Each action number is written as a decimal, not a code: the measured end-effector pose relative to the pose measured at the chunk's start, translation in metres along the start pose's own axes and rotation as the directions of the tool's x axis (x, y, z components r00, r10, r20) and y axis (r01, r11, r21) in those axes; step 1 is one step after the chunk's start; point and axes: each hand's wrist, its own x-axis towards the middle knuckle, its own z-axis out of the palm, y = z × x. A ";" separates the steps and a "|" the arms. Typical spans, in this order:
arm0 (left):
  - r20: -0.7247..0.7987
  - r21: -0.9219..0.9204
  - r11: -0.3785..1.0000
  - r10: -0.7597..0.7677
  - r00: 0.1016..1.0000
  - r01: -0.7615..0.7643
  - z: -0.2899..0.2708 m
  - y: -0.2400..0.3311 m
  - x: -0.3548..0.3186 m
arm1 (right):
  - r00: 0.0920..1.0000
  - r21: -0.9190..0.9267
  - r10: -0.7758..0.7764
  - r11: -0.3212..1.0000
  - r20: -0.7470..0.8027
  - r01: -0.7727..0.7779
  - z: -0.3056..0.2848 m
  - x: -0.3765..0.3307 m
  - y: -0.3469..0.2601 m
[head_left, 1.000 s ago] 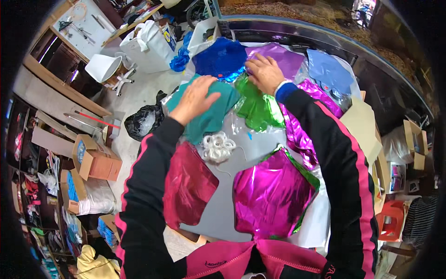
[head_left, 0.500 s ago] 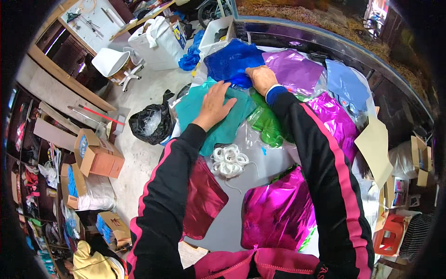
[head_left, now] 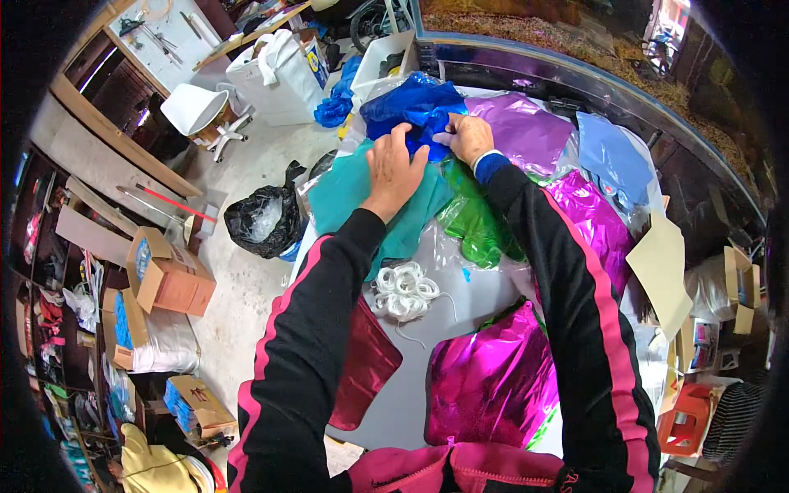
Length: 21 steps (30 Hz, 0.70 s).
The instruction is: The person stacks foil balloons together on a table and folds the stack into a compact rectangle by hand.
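A shiny blue foil sheet (head_left: 411,102) lies at the far side of the table, its near edge gathered into folds. My right hand (head_left: 470,138) pinches that gathered edge between thumb and fingers. Close beside it, my left hand (head_left: 393,174) reaches over a teal sheet (head_left: 345,195), thumb and fingers apart, fingertips at the blue folds. Green foil (head_left: 477,218) in clear plastic sits just below my right hand. Nearer to me are a bundle of white cord (head_left: 404,292), a dark red foil sheet (head_left: 366,370) and a magenta foil sheet (head_left: 493,378).
Purple (head_left: 522,127), pale blue (head_left: 612,156) and another magenta sheet (head_left: 592,222) cover the right side. A beige sheet (head_left: 662,263) hangs at the right edge. Left of the table stands a black plastic bag (head_left: 267,218); cardboard boxes (head_left: 177,275) stand farther left.
The blue sheet, flatter before, is now bunched at its near edge. My left hand has moved right and away from me, off the teal sheet's middle to the blue folds.
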 end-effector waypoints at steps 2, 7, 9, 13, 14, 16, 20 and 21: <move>-0.011 -0.032 0.999 0.006 1.000 -0.006 0.008 0.004 0.008 | 1.000 -0.016 0.025 1.000 0.003 -0.025 -0.004 0.001 0.004; -0.006 0.019 0.969 -0.248 0.969 0.248 0.019 0.001 0.029 | 0.998 0.053 -0.069 0.996 0.000 0.069 -0.003 -0.001 0.000; 0.007 0.066 0.972 -0.226 0.974 0.225 0.019 -0.002 0.035 | 0.995 0.069 -0.085 0.994 -0.052 0.088 0.000 -0.002 -0.003; 0.043 0.216 0.961 -0.185 0.982 0.172 0.018 -0.007 0.039 | 0.997 0.026 -0.050 0.998 -0.054 0.051 0.003 0.001 0.006; 0.082 0.268 0.950 -0.190 0.978 0.162 0.016 -0.009 0.038 | 0.997 0.025 -0.048 0.998 -0.054 0.050 0.005 0.003 0.009; 0.058 0.264 0.957 -0.142 0.988 0.122 0.013 -0.016 0.033 | 0.999 0.009 0.044 0.999 0.004 -0.044 0.007 0.009 0.012; 0.130 0.321 0.939 -0.169 0.977 0.119 0.001 -0.021 0.026 | 0.992 0.117 0.116 0.987 -0.058 -0.108 0.011 0.010 0.010; 0.129 0.317 0.941 -0.167 0.977 0.119 0.000 -0.015 0.026 | 0.990 0.102 0.117 0.989 -0.081 -0.108 0.011 0.011 0.014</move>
